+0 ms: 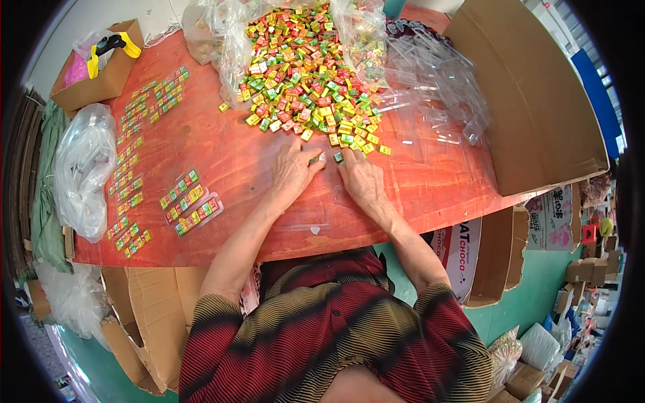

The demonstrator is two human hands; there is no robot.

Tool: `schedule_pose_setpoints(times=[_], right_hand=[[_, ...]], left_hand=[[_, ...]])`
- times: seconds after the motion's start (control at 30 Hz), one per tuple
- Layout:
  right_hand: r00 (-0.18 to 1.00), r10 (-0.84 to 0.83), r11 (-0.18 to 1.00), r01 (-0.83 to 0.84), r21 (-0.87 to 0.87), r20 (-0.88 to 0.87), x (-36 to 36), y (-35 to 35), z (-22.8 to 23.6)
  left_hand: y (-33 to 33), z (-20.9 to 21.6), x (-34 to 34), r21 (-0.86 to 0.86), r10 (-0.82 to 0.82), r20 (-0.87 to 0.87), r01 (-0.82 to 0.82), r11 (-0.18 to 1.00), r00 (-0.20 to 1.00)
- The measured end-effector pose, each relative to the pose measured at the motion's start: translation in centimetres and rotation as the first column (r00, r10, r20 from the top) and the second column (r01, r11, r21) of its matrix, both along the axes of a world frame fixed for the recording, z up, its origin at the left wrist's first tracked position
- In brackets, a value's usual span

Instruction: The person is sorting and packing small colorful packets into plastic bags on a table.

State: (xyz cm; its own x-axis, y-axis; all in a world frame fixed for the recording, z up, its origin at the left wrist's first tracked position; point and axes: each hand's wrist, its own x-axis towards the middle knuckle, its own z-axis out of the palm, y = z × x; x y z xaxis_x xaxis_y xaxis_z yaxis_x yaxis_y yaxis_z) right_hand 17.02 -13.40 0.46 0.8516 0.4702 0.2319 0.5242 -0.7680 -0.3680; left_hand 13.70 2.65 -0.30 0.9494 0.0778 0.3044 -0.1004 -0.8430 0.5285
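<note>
A large heap of small wrapped blocks (295,74), red, yellow and green, spreads over the table in front of me. My left hand (293,173) is at the heap's near edge, its thumb and bent fingers closed round a small pale block (321,157). Just to its right, my right hand (363,180) pinches a small green block (338,157) between thumb and fingertips. Between my forearms lies a clear plastic tray (302,226), hard to make out against the red tabletop. Left of it are a few clear trays filled with rows of blocks (191,203).
More filled rows (125,174) line the table's left side. Clear plastic bags flank the heap. Empty clear trays (437,87) are piled at the right, beside a tall cardboard box (531,94). At the far left stand a carton with a yellow-handled tape dispenser (111,46) and a plastic bag (85,171).
</note>
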Motion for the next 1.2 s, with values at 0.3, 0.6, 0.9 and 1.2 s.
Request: schedule_pose_setpoints(times=[0.3, 0.6, 0.9, 1.2], right_hand=[[1.000, 0.013, 0.999, -0.013, 0.045, 0.003, -0.5, 2.5, -0.8], [0.996, 0.049, 0.999, -0.049, -0.001, 0.072, 1.8, -0.2, -0.4], [0.988, -0.055, 0.995, 0.066, -0.071, 0.147, 1.4, -0.1, 1.2], [0.973, 0.122, 0.992, -0.111, -0.067, 0.197, 2.0, 0.8, 0.5]], left_hand=[[1.0, 0.4, -2.4, -0.002, -0.023, -0.046, 0.023, 1.000, 0.999], [0.6, -0.2, -1.9, 0.006, -0.036, -0.001, 0.036, 0.999, 0.999], [0.5, -0.1, -1.7, 0.003, -0.035, -0.009, 0.035, 0.999, 0.999], [0.5, 0.1, -1.8, -0.011, -0.041, -0.010, 0.041, 0.999, 0.999]])
